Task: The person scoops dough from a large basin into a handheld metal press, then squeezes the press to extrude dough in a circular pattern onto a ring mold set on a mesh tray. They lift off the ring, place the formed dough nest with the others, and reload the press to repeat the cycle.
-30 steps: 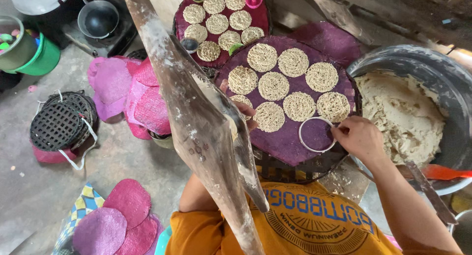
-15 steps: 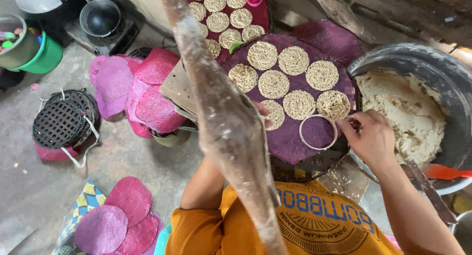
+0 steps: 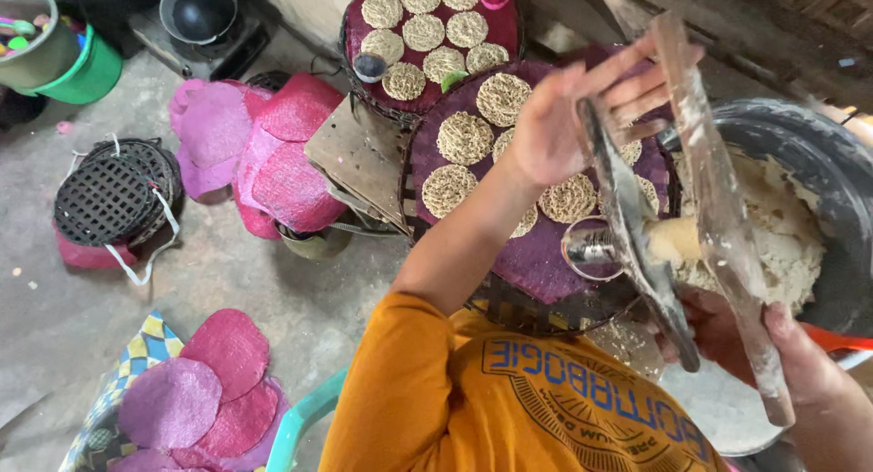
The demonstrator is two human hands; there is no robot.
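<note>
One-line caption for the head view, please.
Left hand and right hand grip a wooden press over noodle rounds on purple mat.

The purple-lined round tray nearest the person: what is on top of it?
On the purple-lined tray lie round noodle nests and a metal ring. The left hand and wooden press cover its right part.

A rustic home food workshop is showing here. Noodle rounds [image 3: 465, 137] are drying on purple woven trays [image 3: 546, 254]. A dough basin [image 3: 823, 163] and pots [image 3: 198, 10] are sitting on the bare concrete floor [image 3: 55, 317].

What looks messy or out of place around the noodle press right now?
The wooden press is smeared white with dough, and dough residue dusts the surface under the right hand. Pink round mats lie in a loose, overlapping heap on the floor.
</note>
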